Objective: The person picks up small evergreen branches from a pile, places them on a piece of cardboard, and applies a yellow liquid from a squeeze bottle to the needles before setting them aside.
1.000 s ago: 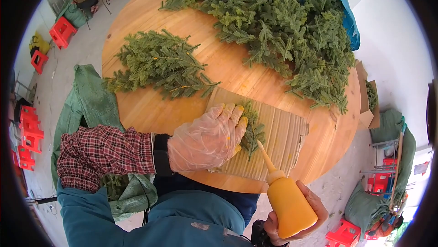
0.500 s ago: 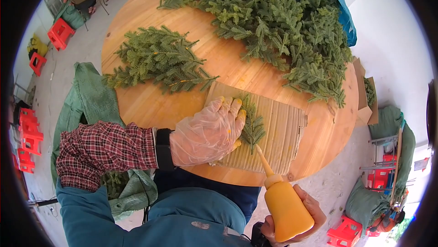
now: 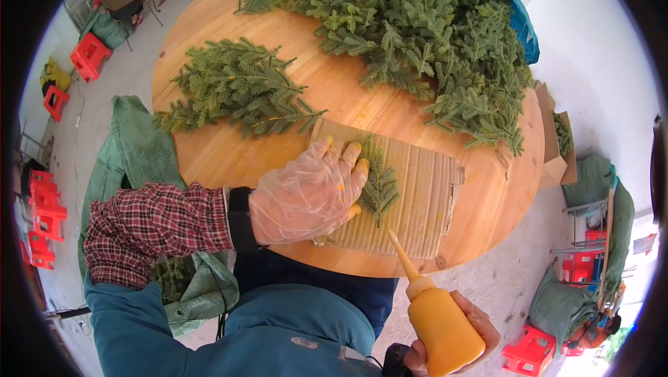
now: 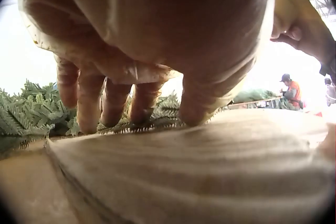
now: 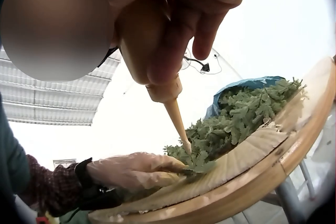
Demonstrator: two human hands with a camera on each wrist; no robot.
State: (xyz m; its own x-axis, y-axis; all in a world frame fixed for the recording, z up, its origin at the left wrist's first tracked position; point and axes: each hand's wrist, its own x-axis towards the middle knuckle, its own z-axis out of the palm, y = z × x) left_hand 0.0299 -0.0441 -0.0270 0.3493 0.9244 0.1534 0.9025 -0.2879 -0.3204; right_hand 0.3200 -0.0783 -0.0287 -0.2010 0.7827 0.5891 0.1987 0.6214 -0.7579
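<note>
A small green fir sprig [image 3: 380,185] lies on a piece of corrugated cardboard [image 3: 424,196]. My left hand [image 3: 303,192], in a thin clear glove with yellow-stained fingertips, presses down over the sprig's left side with fairly straight fingers. From the left wrist, the fingertips [image 4: 142,115] point down at the sprig and cardboard. My bare right hand [image 3: 480,325] grips a yellow squeeze bottle [image 3: 445,328] with a long tapered nozzle. Its tip is close to the sprig's lower stem end in the head view; in the right wrist view the nozzle [image 5: 177,124] points down at the sprig.
The round wooden table [image 3: 229,161] carries a small pile of fir branches [image 3: 236,88] on the left and a large heap [image 3: 431,43] at the back, by a blue bag [image 3: 518,8]. A green sack [image 3: 142,140] hangs left; a cardboard box [image 3: 555,161] stands right.
The nozzle tip has moved from beside the sprig's needles down toward its stem end. My left hand stays on the sprig, and the head view has shifted slightly.
</note>
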